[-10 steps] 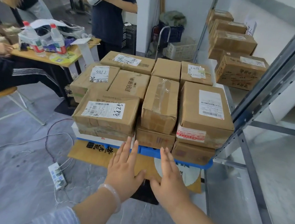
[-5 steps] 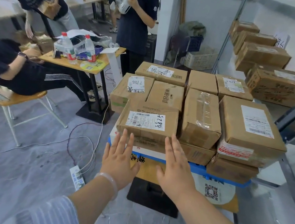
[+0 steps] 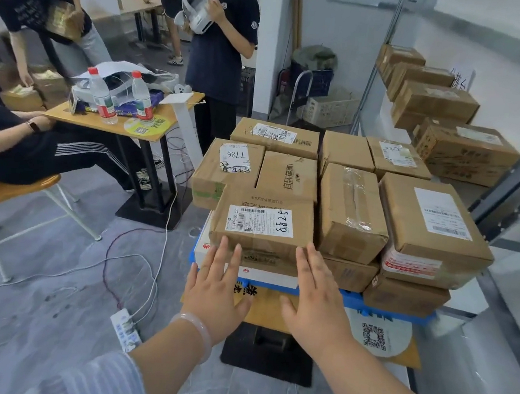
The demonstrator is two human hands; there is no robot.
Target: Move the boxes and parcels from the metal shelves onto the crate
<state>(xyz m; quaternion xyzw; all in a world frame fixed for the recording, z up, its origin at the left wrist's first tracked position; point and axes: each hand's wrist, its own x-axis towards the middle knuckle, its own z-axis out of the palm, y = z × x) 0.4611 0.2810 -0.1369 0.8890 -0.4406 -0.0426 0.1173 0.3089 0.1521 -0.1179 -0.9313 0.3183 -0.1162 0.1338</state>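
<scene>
Several brown cardboard boxes are stacked on a blue crate (image 3: pixel 385 305), which rests on a small wooden table. The nearest box (image 3: pixel 265 226) carries a white label marked 5288 and lies on top of a flat white box (image 3: pixel 262 275). My left hand (image 3: pixel 213 292) and my right hand (image 3: pixel 315 297) are both stretched out flat with straight fingers, fingertips at the front face of that nearest box. Neither hand holds anything. More brown boxes (image 3: pixel 465 149) stand on the metal shelves (image 3: pixel 513 183) at the right.
A small table (image 3: pixel 124 123) with water bottles stands at the left, with a seated person (image 3: pixel 31 145) at it and two people standing behind. A power strip (image 3: pixel 125 327) and cables lie on the floor. A white basket (image 3: pixel 330 109) sits by the back wall.
The view has swung left, so the shelf frame has slid to the right edge. Both hands rose from below the crate's edge to the front of the labelled box.
</scene>
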